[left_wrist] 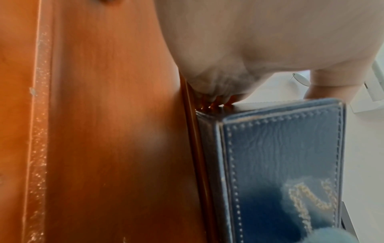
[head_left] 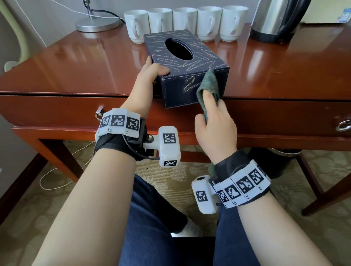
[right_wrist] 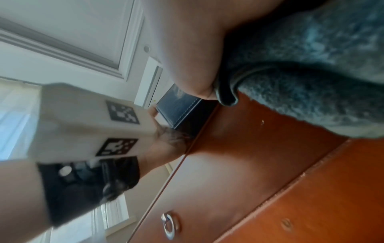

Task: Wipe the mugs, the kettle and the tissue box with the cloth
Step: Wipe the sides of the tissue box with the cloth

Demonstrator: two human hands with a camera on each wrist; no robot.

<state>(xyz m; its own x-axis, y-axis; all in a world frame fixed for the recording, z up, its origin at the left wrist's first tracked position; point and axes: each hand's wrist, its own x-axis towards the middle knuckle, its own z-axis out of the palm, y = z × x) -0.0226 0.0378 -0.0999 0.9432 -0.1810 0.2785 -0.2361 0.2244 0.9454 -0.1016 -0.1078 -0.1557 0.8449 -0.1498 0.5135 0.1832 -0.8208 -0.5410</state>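
Both hands work the tissue box point(head_left: 185, 67) overhanging the desk point(head_left: 65, 67) edge.

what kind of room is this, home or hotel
Probably a hotel room: a row of matching white mugs beside a steel kettle on a glossy wooden desk, with a tissue box.

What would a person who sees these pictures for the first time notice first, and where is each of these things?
The eye falls first on the dark blue tissue box at the front edge of the wooden desk. The left hand grips its left end, and the right hand presses a green cloth against its near face. Behind the box stand five white mugs in a row, with a steel kettle to their right.
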